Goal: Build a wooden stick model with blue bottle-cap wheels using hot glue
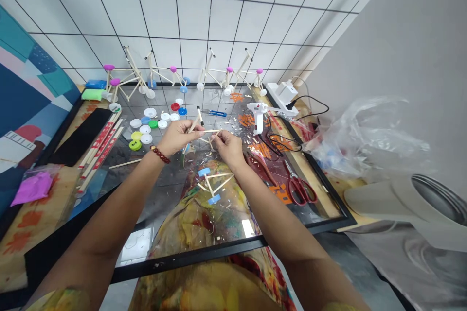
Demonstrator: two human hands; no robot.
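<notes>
Above the middle of the table, my left hand (178, 137) is closed on a frame of thin wooden sticks (209, 131), one of which rises with a black tip. The frame's other end is pinched between the fingertips of my right hand (229, 148). Some of its joints are hidden by my fingers. Nearer to me lies a smaller stick piece (208, 185) with a blue bottle cap (214, 199) at each of two corners. Beyond my hands rests a blue-handled cutter (215, 112).
Several finished stick models (127, 75) with pink pieces stand along the back wall. Loose bottle caps (145, 129) are at left, beside wooden sticks (102, 148). At right are a white glue gun (258, 115) with its cord, red scissors (299, 188), a power strip (279, 99) and plastic bags (357, 141).
</notes>
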